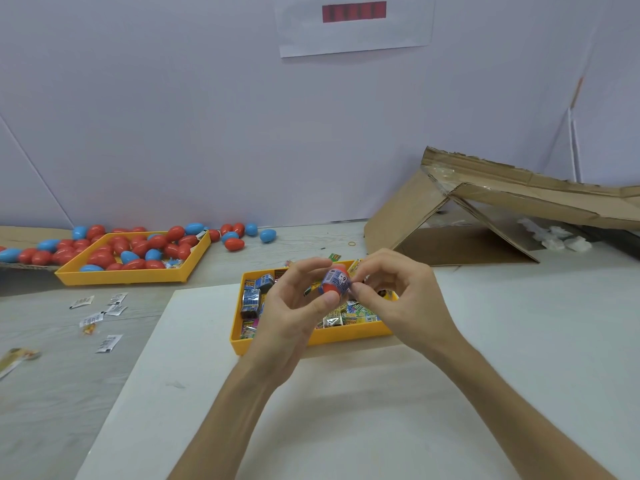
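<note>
- Both forearms reach in from the bottom edge over a white board (311, 410), which gives a bare, flat working area right in front of the person.
- The left hand (294, 306) grips a red egg half (329, 291) between thumb and curled fingers. It holds the egg half up above the near tray (311, 339), probably so that anything dropped falls back among the packets.
- The right hand (398, 289) pinches a blue packet (338, 278) with thumb and forefinger and holds it against the egg half. It looks as if the packet is being fed into the shell, but whether any of it is already inside cannot be told.
- The near tray holds more folded packets (346, 315) and sits at the board's far edge, just beneath the hands, so a refill is a short reach.
- The far tray (121, 277), well to the left, is heaped with red and blue eggs (138, 247). More of them spill past its rim onto the table (52, 375).
- Small sachets (104, 306) lie scattered left of the board, so a sweeping left arm could catch them.
- A torn cardboard box (450, 237) stands to the right rear. The table in front of it is open for moving.
</note>
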`<state>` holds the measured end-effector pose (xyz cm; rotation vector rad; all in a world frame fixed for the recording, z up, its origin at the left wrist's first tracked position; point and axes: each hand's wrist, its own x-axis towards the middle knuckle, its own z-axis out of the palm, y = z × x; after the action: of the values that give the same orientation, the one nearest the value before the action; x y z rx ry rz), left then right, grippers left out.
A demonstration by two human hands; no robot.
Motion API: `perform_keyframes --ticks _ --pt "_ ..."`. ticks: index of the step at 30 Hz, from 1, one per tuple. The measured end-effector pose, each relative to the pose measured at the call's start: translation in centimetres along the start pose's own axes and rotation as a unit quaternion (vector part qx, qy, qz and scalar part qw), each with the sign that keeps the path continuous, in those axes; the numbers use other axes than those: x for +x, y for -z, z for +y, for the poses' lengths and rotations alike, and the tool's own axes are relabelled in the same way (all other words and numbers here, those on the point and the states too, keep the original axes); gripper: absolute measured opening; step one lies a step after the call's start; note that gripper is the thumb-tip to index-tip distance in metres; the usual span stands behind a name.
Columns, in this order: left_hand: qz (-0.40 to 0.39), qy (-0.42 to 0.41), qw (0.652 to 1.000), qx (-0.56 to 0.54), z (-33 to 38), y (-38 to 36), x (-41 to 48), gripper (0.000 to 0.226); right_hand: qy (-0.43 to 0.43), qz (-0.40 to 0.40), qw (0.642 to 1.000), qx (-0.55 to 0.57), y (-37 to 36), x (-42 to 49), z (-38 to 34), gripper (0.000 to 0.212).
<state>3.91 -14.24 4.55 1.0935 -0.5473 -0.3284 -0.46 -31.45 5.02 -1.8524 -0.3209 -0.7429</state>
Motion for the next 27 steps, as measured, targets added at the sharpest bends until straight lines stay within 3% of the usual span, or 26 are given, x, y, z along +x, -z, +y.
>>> perform_keyframes --ticks 10,27 --pt "-0.024 0.009 0.999 0.03 -0.02 0.02 -0.1 0.038 0.054 -0.001 0.996 -0.067 0.01 0.11 -0.18 0.007" --pt "-0.046 0.025 0.997 0.054 0.09 0.58 -0.06 0.046 0.026 -0.015 0.998 -0.057 -0.07 0.14 0.32 0.011"
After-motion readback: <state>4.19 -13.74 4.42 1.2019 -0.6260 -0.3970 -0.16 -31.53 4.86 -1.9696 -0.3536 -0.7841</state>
